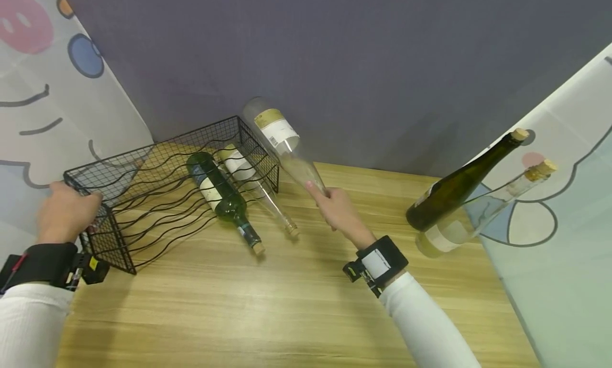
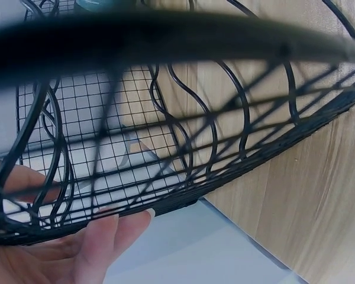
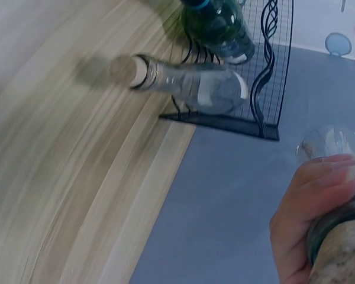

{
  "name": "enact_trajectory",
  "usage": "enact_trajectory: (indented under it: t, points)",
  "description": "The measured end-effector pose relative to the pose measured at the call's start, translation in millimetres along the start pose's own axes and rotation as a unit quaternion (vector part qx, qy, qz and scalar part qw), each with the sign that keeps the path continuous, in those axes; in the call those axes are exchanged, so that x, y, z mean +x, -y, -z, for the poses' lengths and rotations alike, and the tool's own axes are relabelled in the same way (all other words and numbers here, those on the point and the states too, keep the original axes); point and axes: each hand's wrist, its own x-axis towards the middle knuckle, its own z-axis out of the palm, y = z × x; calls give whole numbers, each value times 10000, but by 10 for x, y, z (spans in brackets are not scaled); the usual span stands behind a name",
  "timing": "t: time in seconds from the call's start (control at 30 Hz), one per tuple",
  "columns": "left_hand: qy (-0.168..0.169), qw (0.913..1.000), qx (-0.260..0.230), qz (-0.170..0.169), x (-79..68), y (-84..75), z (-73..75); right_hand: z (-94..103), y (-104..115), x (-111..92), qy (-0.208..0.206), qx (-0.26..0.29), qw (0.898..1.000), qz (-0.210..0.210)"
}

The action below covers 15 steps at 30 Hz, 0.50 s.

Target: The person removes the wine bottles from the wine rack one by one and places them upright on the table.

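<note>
My left hand [image 1: 64, 211] grips the left end of a black wire wine rack [image 1: 112, 238]. In the left wrist view, the left fingers [image 2: 100, 239] lie around its mesh end panel. My right hand [image 1: 339, 211] holds a transparent wine bottle [image 1: 279, 129] by its neck. That bottle is raised near the rack's right end, its base pointing away from me. In the right wrist view, its cork [image 3: 343, 257] shows beside the curled right fingers [image 3: 319, 183]. A green bottle [image 1: 210, 190] and a transparent corked bottle [image 1: 268, 195] lie in the rack, necks towards me.
At the right of the wooden table [image 1: 229, 309] stand a dark green corked bottle [image 1: 459, 185] and a transparent corked bottle [image 1: 451, 232], close together. A grey wall [image 1: 363, 81] rises behind the table, with patterned cloth [image 1: 38, 108] on the left side.
</note>
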Motion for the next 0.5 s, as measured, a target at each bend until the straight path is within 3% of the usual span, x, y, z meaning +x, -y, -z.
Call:
enact_trajectory:
  t: [0.3, 0.5]
  points:
    - [-12, 10000, -42, 75, 16, 2, -26, 215, -241, -46, -80, 484, 9987, -119]
    - [-46, 10000, -6, -1, 25, 16, -14, 394, -364, -66, -112, 446, 9987, -206]
